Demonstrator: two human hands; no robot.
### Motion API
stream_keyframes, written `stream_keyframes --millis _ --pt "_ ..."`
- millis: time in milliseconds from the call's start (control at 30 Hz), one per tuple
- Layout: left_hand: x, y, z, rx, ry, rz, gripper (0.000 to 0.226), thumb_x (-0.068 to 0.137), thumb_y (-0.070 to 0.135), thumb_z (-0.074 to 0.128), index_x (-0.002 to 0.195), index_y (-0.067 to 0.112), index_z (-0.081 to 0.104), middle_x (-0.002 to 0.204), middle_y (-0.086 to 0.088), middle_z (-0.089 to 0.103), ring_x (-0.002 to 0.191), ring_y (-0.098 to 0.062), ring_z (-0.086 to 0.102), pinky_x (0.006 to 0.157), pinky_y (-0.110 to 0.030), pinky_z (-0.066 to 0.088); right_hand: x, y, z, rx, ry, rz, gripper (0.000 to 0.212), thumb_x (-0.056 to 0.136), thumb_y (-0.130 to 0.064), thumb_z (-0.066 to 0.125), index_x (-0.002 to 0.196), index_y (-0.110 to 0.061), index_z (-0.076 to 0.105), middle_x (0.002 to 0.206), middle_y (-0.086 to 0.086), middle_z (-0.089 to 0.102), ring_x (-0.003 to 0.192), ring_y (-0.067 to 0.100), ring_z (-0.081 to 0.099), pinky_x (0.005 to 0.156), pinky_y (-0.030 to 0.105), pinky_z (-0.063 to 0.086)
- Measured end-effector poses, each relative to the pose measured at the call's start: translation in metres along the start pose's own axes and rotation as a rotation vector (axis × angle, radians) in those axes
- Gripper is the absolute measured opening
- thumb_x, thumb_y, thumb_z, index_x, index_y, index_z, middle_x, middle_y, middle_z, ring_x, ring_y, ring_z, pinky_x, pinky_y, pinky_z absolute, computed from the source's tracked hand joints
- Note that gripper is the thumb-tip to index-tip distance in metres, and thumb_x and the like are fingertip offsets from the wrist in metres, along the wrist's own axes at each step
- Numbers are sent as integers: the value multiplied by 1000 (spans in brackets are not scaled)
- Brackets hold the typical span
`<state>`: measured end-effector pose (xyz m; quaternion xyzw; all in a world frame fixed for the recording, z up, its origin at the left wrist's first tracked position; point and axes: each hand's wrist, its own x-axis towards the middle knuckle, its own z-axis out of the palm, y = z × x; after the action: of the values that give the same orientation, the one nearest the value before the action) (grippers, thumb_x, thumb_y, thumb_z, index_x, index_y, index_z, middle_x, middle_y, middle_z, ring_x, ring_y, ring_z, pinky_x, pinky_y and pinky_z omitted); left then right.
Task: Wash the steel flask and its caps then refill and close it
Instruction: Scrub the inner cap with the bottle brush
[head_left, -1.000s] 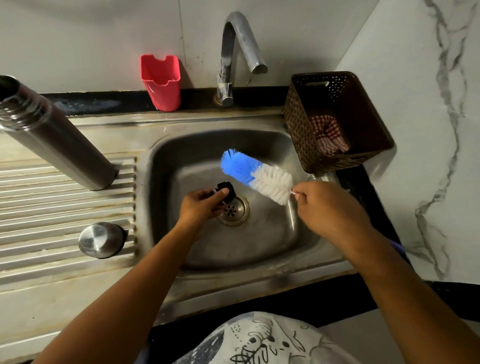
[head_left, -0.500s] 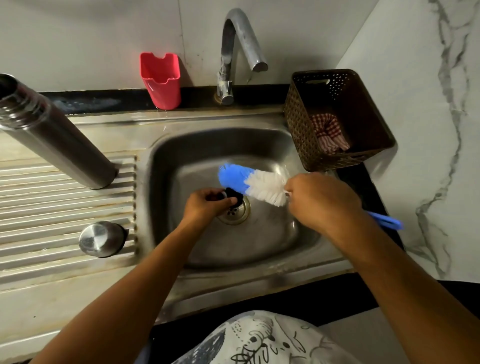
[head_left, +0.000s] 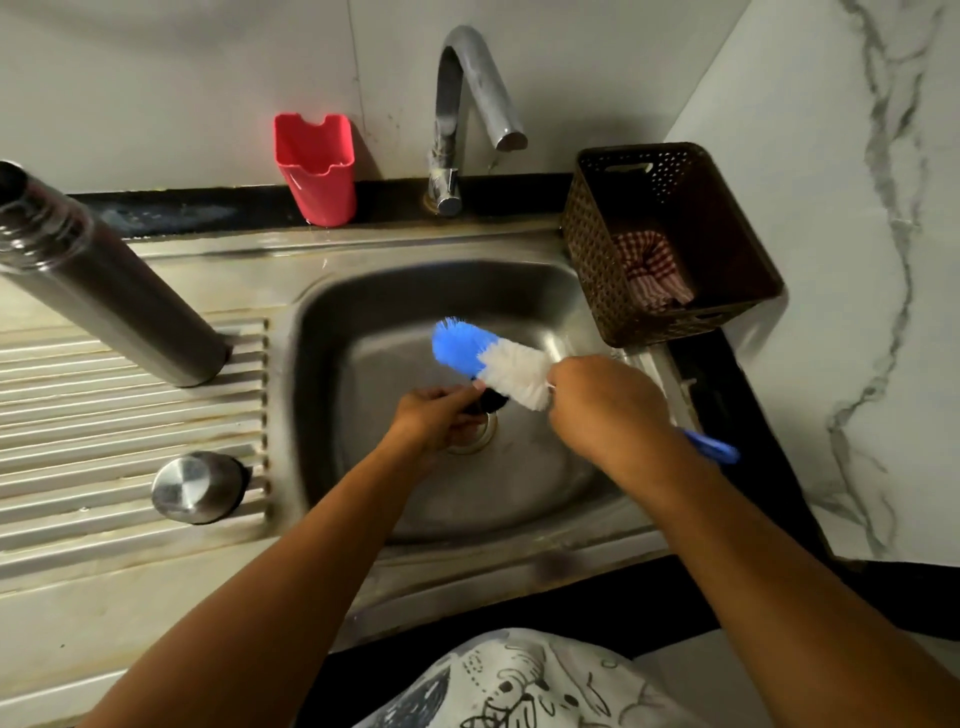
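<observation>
The open steel flask stands on the ribbed drainboard at the left, its mouth toward the camera. A round steel cap sits on the drainboard in front of it. Over the sink basin, my left hand grips a small black inner cap just above the drain. My right hand grips the blue handle of a bottle brush, whose blue and white bristles lie against the black cap.
A tap arches over the back of the basin, with no water running. A red plastic holder stands left of it. A brown woven basket with a checked cloth sits at the right, against a marble wall.
The brush has come down from above the cap onto it and now lies a little farther right against it. My left hand has stayed over the drain with the cap.
</observation>
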<state>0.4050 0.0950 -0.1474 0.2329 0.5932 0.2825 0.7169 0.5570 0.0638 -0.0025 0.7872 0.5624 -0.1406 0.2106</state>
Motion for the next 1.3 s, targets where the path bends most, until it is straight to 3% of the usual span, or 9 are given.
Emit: stream_keyframes --millis 133,267,467,567,667,800,900,1033,1300 --pt "-10 -7 16 -77 -35 -87 44 91 29 80 115 -6 66 91 -20 76 75 -25 77 78 -40 66 11 -7 0 71 35 -10 30 101 -19 54 127 -20 68 126 8 68 113 32 66 83 40 51" --pt "-4 -1 -4 -153 20 -132 40 102 37 66 103 -3 62 83 -20 73 60 -19 75 56 -32 64 -9 17 -15 -60 147 -61 29 100 -18 55 126 -22 67 119 8 69 104 31 67 79 40 52" --pt "-13 -2 22 -86 -89 -195 36 106 41 56 108 5 62 88 -17 72 72 -23 73 61 -32 64 -1 -9 8 -12 47 -44 30 101 -14 54 128 -19 67 126 8 68 114 31 66 81 37 49" --pt "-13 -7 11 -190 -63 -275 47 108 44 52 116 -2 62 86 -17 73 61 -21 74 52 -31 62 -5 -2 -3 -7 83 -38 32 102 -17 55 132 -21 65 129 9 67 116 32 65 84 39 51" --pt "-8 -2 -4 -316 -23 -307 51 110 43 46 103 -6 61 67 -14 72 49 -19 71 46 -30 60 -13 9 -7 -103 120 -27 31 102 -14 54 130 -19 66 127 11 67 114 33 65 84 41 52" --pt "-16 9 17 -328 -141 -309 48 110 42 46 120 -3 58 80 -16 72 58 -22 73 53 -32 63 -7 -5 5 -82 75 -70 31 101 -12 52 128 -17 66 126 9 67 112 31 66 76 38 46" --pt "-20 6 23 -381 -167 -335 46 110 41 47 114 -3 59 84 -17 71 64 -24 73 58 -33 64 4 -6 3 -3 111 -77 29 101 -14 53 127 -18 66 125 9 68 112 33 66 78 39 49" --pt "-8 7 -3 -568 -134 -376 55 110 45 43 105 -6 62 66 -14 70 51 -22 72 49 -32 62 -7 14 -8 -54 141 -32 26 100 -18 56 123 -19 68 118 9 69 106 32 67 75 39 51" --pt "-12 -4 22 -621 -187 -338 49 106 41 55 117 -6 60 80 -18 71 64 -25 74 58 -35 65 0 -5 7 144 114 -78 28 100 -15 55 126 -17 66 121 10 68 109 34 66 80 37 49"
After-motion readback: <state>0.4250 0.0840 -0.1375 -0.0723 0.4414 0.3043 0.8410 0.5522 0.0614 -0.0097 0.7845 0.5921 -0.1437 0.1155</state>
